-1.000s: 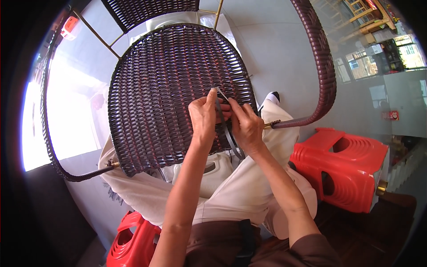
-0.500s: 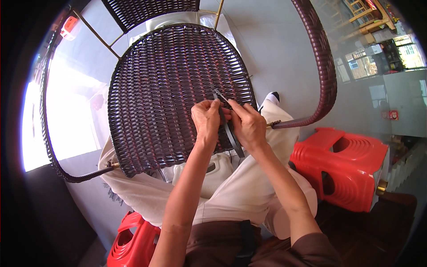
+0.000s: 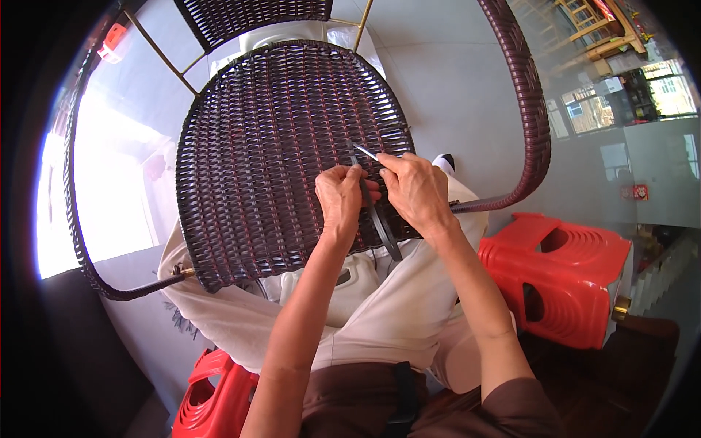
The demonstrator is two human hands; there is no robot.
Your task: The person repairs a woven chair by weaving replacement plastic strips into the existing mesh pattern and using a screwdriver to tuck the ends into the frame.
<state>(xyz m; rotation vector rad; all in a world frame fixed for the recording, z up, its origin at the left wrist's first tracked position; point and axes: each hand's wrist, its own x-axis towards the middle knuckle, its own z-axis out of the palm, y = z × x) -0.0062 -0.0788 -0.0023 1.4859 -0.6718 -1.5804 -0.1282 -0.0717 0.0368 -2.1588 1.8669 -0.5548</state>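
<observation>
A dark woven chair seat (image 3: 285, 146) lies face up before a seated worker, its near edge over pale trousers (image 3: 241, 321). Glossy brown-black strands run in tight rows crossed by reddish lines; the far end is rounded, and light shows through wider gaps along the right edge. Closed in a pinch, the fingers of the left hand (image 3: 339, 193) grip a flat dark strip (image 3: 382, 232) over the seat's right half, its short end pointing up the weave, its tail hanging past the near edge. Just beside it, the right hand (image 3: 416, 190), thumb and forefinger together, grips a slim metal tool (image 3: 366, 152), its bright tip close to the strip's upper end. Woven armrests curve along both sides, and a matching backrest (image 3: 255, 20) sits beyond on brass-coloured rods. Beneath the near edge is a white plastic piece (image 3: 354, 288) with a slot; whether it is a container, or what is in it, cannot be told. A red plastic stool (image 3: 558, 274) lies tipped at right; another red plastic piece (image 3: 212, 405) shows at lower left.
</observation>
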